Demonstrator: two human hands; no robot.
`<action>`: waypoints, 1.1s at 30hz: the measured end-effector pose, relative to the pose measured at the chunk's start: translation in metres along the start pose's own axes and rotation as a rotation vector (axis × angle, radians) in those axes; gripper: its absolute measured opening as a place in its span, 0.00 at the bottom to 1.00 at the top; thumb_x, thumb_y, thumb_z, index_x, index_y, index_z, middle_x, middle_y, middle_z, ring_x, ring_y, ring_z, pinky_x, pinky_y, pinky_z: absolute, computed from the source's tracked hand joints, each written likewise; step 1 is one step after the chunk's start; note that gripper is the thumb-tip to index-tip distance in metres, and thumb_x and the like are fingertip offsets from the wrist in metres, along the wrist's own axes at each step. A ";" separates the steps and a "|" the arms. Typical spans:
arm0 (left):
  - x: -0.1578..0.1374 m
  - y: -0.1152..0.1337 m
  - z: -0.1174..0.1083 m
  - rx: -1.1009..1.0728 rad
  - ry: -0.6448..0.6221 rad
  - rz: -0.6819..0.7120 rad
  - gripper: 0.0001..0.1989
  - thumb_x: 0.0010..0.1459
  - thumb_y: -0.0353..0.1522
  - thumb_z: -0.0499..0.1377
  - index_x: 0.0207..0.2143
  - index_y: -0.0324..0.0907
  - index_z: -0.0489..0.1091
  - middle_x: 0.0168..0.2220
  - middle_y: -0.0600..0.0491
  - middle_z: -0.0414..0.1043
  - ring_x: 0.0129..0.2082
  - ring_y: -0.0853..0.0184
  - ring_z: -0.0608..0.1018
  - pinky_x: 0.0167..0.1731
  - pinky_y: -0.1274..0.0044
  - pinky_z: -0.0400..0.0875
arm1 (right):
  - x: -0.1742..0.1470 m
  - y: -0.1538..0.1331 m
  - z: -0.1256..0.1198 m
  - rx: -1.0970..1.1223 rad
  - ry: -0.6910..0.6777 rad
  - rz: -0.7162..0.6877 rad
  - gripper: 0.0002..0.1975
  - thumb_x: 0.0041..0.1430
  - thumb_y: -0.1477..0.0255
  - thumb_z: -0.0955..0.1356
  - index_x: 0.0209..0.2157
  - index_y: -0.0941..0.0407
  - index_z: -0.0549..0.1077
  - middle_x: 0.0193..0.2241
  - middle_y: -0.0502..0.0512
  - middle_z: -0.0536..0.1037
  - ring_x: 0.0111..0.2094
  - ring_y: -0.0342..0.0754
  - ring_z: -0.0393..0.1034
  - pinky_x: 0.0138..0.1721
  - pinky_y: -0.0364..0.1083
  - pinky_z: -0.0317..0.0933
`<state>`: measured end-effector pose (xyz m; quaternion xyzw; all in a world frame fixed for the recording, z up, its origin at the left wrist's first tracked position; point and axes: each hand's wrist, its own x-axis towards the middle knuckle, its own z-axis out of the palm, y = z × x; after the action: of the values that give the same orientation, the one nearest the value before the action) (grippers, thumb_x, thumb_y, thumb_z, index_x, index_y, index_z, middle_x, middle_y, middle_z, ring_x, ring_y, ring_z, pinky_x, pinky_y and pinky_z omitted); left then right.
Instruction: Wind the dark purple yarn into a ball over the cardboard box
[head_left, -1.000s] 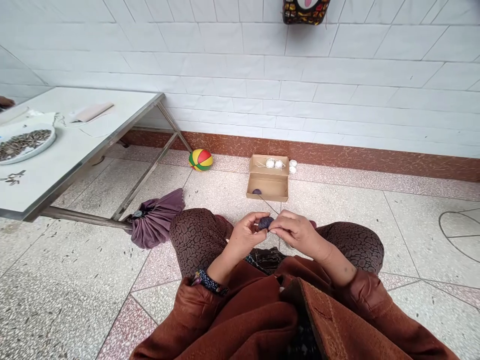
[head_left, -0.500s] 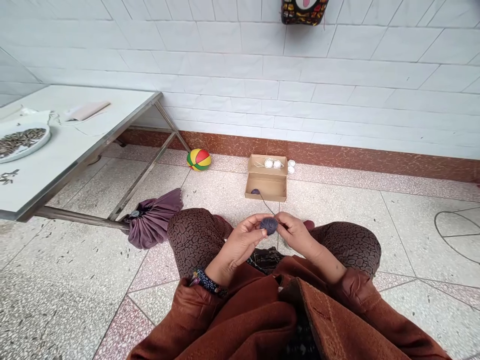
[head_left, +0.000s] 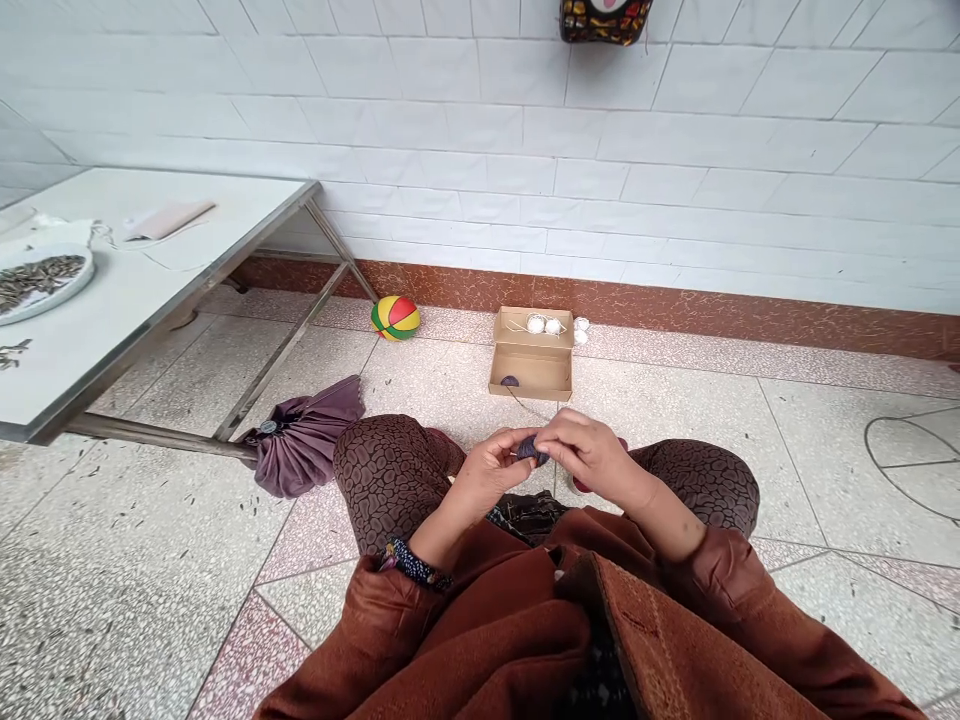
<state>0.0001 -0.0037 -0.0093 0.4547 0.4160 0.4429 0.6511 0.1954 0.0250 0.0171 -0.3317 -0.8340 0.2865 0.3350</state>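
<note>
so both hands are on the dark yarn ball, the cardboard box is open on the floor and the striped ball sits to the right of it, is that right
Not quite: the head view shows the striped ball to the left of the cardboard box. The left hand and right hand are both on the dark yarn ball.

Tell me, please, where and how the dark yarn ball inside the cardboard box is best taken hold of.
Probably by its rounded top, from above: the dark yarn ball sits in the near left corner of the cardboard box, whose walls crowd a sideways approach, while the box stands open upward.
</note>
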 end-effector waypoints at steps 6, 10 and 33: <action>-0.003 0.006 0.003 -0.228 -0.066 -0.024 0.26 0.49 0.31 0.71 0.53 0.47 0.74 0.38 0.53 0.75 0.38 0.68 0.74 0.43 0.75 0.66 | 0.000 0.020 0.014 0.042 0.133 0.130 0.08 0.69 0.72 0.64 0.34 0.53 0.72 0.30 0.52 0.74 0.34 0.48 0.70 0.37 0.46 0.65; -0.002 0.008 0.003 -0.341 -0.014 -0.075 0.20 0.48 0.32 0.72 0.45 0.42 0.78 0.43 0.49 0.76 0.41 0.67 0.74 0.45 0.76 0.67 | -0.012 0.024 0.026 0.017 0.085 0.134 0.08 0.69 0.73 0.63 0.35 0.54 0.70 0.30 0.52 0.73 0.33 0.48 0.70 0.36 0.45 0.63; -0.003 0.006 0.003 -0.239 -0.018 -0.046 0.24 0.46 0.28 0.70 0.47 0.43 0.74 0.38 0.53 0.75 0.39 0.69 0.74 0.42 0.76 0.66 | 0.004 0.022 0.014 -0.099 0.114 0.055 0.08 0.71 0.72 0.64 0.37 0.54 0.73 0.31 0.53 0.75 0.35 0.48 0.72 0.38 0.45 0.65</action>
<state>0.0005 -0.0057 -0.0022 0.3681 0.3646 0.4703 0.7144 0.1910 0.0376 -0.0056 -0.3864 -0.8174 0.2346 0.3571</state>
